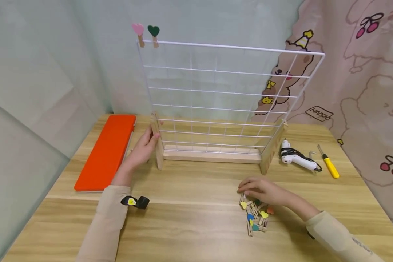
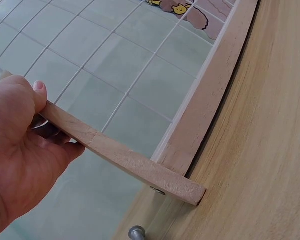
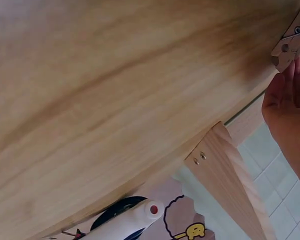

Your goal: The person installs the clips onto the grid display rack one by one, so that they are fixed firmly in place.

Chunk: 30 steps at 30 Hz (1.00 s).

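A white wire grid panel [image 1: 216, 92] stands upright in a wooden base. My left hand [image 1: 145, 145] grips the base's left wooden upright [image 1: 158, 145], with the thumb on one side of the wood, as the left wrist view also shows. Over a pile of small wooden clothespins [image 1: 255, 211] with coloured hearts, my right hand [image 1: 262, 190] reaches down with bent fingers. In the right wrist view its fingertips pinch the end of a wooden clothespin [image 3: 286, 47]. On the grid's top left sit a pink heart clothespin [image 1: 138, 31] and a green heart clothespin [image 1: 154, 32].
An orange-red flat case [image 1: 106, 153] lies left of the stand. To its right are a white glue gun [image 1: 296, 158] with a black cord, a small hex key [image 1: 312, 155] and a yellow-handled screwdriver [image 1: 330, 167]. A patterned curtain [image 1: 363, 109] hangs behind.
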Tool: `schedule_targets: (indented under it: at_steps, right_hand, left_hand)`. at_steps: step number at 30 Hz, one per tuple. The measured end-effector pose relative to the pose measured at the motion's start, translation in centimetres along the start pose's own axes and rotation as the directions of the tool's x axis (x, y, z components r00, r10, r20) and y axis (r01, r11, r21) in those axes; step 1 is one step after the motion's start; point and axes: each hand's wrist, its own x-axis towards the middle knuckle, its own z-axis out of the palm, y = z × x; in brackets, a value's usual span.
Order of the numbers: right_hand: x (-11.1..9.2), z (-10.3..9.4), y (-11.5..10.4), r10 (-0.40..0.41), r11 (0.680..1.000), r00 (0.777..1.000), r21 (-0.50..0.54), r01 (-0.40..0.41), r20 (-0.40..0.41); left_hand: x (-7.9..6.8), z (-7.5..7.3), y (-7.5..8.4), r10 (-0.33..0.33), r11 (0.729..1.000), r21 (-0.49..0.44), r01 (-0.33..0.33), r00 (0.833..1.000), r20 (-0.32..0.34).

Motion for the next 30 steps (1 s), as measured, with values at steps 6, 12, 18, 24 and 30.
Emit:
schedule_targets:
  at_steps: [6, 12, 18, 24, 30]
  right_hand:
    - [0.0, 0.0, -0.1, -0.037, 0.998, 0.999, -0.057, 0.039, 0.027]
    - [-0.2, -0.2, -0.5, -0.010, 0.999, 0.999, -0.048, 0.012, 0.033]
    - [0.1, -1.2, -0.9, 0.040, 0.999, 0.998, -0.003, -0.040, 0.053]
    - [1.9, -3.1, -2.1, -0.024, 1.000, 0.996, 0.001, 0.024, -0.084]
    - [6.5, -6.9, -5.9, -0.198, 0.979, 0.950, -0.096, 0.180, -0.240]
  left_hand:
    - [-0.2, 0.1, -0.8, 0.025, 1.000, -0.007, -0.025, 1.000, 0.008]
    - [0.0, 0.3, -2.1, 0.032, 0.999, -0.016, -0.032, 0.999, 0.003]
    - [0.3, 0.2, -3.2, 0.032, 0.999, -0.031, -0.032, 0.999, -0.006]
    - [0.3, -0.1, -2.9, 0.032, 0.999, -0.007, -0.032, 0.999, -0.006]
    - [-0.1, -0.4, -1.6, 0.018, 1.000, -0.023, -0.018, 1.000, 0.007]
